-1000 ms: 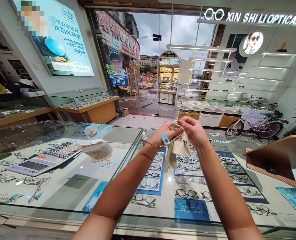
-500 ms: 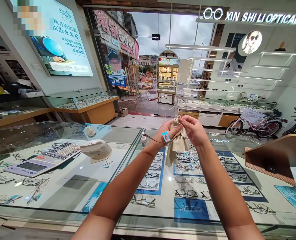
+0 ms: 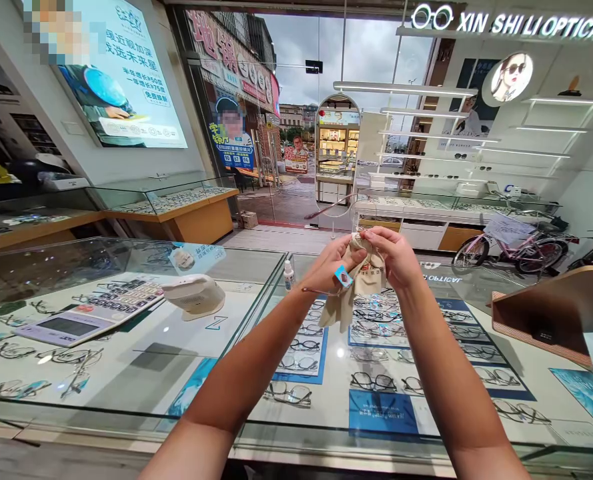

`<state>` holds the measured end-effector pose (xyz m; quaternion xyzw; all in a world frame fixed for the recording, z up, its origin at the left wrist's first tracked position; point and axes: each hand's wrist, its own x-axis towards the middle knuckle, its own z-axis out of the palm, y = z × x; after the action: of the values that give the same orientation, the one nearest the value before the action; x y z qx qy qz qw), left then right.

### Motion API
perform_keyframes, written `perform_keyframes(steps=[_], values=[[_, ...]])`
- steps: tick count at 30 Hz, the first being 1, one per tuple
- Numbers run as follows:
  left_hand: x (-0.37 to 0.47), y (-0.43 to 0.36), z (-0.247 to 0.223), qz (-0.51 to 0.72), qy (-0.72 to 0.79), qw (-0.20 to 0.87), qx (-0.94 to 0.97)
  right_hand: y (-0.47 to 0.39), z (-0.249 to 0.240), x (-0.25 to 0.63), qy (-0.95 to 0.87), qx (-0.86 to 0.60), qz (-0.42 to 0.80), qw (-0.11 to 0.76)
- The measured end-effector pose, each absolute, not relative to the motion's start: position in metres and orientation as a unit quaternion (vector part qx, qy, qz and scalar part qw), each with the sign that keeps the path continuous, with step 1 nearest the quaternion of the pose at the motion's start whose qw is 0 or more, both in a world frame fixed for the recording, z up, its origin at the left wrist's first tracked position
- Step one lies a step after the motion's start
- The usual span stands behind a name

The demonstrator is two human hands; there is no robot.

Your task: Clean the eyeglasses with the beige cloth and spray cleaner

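Observation:
Above the glass counter, both hands grip a pair of thin-framed eyeglasses (image 3: 329, 208) wrapped partly in a beige cleaning cloth (image 3: 339, 312). My left hand (image 3: 329, 268) is closed round the cloth and the frame, its thumb pressing on the cloth. Fingers of my right hand (image 3: 395, 259) pinch the cloth at the other side of the frame. One brown-tipped temple points up and away, the other lies over the left wrist. A small blue tag (image 3: 343, 276) shows by the left hand. Cloth and fingers cover most of the lenses.
Under the glass of the display counter (image 3: 256, 427) lie several rows of eyeglasses. On top are a white spray bottle (image 3: 289, 275), a calculator (image 3: 86, 319), a white device (image 3: 195, 297) and a wood-edged mirror or stand (image 3: 541, 320) at right. A pink bicycle (image 3: 516, 247) stands beyond.
The eyeglasses have tilted, and their far temple now slants more steeply. The cloth's hanging end has swung left, with printing showing on it. Both hands stay close together; the view has shifted slightly.

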<state>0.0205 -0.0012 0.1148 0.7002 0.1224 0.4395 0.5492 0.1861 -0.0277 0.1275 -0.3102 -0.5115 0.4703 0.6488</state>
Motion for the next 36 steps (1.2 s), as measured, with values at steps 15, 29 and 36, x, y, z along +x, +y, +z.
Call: perform_keyframes(steps=[15, 29, 36], values=[[0.007, 0.026, 0.107, 0.379, 0.151, 0.563, 0.719, -0.019, 0.123, 0.196, -0.568, -0.326, 0.392, 0.646], [-0.025, 0.038, 0.122, 0.441, 0.165, 0.616, 0.631, -0.025, 0.125, 0.198, -0.623, -0.366, 0.437, 0.536], [-0.021, 0.029, 0.123, 0.411, 0.134, 0.616, 0.658, -0.019, 0.119, 0.191, -0.631, -0.380, 0.474, 0.482]])
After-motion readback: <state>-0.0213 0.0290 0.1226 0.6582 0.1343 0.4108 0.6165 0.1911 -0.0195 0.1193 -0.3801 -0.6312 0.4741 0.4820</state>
